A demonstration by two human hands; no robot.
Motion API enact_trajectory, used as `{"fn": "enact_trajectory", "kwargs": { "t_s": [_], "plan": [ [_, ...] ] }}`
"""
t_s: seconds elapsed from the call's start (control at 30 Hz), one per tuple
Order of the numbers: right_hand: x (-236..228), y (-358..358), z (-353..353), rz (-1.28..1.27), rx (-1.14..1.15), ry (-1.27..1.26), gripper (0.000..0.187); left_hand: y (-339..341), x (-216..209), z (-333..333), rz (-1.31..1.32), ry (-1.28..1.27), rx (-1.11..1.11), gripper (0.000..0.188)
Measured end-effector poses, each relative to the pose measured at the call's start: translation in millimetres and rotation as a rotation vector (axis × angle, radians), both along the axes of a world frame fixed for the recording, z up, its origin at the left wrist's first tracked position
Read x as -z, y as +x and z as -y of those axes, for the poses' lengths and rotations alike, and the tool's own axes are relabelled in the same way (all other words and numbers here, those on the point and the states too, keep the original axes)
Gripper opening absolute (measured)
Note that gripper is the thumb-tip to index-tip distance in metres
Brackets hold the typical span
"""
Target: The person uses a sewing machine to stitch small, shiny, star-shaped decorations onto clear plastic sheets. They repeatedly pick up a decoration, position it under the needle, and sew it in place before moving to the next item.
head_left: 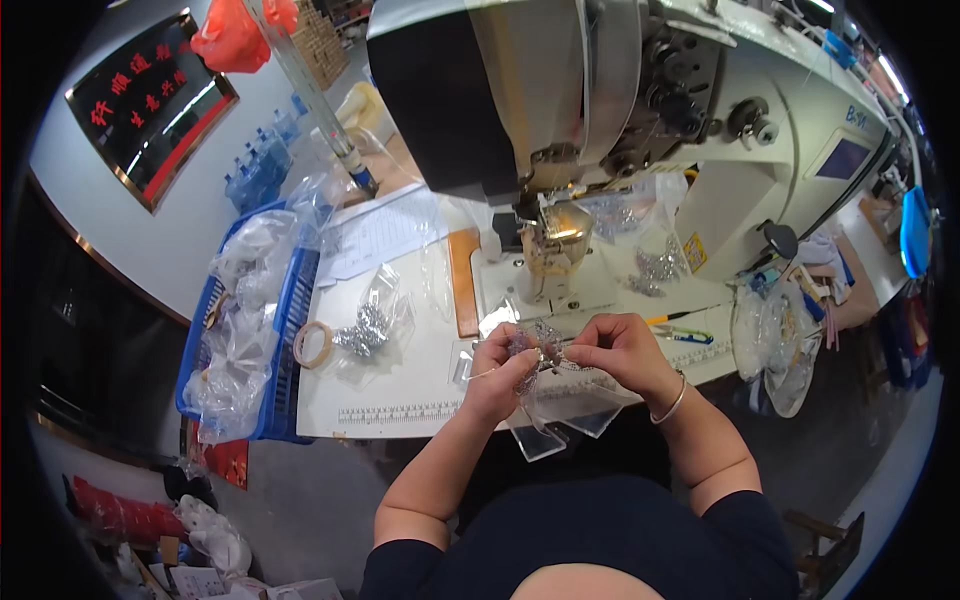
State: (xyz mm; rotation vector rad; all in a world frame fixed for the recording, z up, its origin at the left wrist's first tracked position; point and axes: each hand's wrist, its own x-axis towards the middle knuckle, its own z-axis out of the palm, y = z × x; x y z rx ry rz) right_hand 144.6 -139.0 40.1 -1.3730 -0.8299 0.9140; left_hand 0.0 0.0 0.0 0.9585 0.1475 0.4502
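Note:
My left hand [497, 375] and my right hand [622, 353] meet at the front of the sewing table. Between them is a small, glittery silver-grey mesh piece [545, 335], bow-like in shape, though fingers cover part of it. My left thumb and fingers pinch its left side. The right thumb and forefinger close on its other side, near a small shiny bit whose kind I cannot make out. Clear plastic sheets [540, 440] hang under the hands at the table's edge. Just beyond stands the sewing machine's post [550, 262].
At left, a blue basket [285, 335] holds clear plastic bags. Nearby lie a tape roll [313, 345] and a bagged silver glittery piece [366, 330]. Small cutters [685, 333] lie right of the hands. The white sewing machine [800, 120] overhangs the table [420, 385].

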Motion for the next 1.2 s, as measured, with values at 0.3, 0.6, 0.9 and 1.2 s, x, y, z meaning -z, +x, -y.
{"fn": "enact_trajectory", "kwargs": {
  "t_s": [0.3,0.6,0.9,1.2],
  "plan": [
    [-44.8,34.5,-29.7,0.105,0.132,0.112,0.009,42.8,-80.9,-36.9,-0.233,0.346,-0.113,0.017],
    [-67.1,56.3,-51.7,-0.085,0.146,0.06,0.014,71.4,-118.0,-70.6,-0.385,0.062,0.121,0.017],
    [-82.0,55.1,-62.5,0.407,0.287,0.012,0.019,72.6,-125.0,-93.4,-0.316,0.298,0.108,0.023],
    [-82.4,57.8,-62.3,0.407,0.281,0.001,0.018,77.7,-124.2,-94.6,-0.316,0.205,0.138,0.026]
  ]
}}
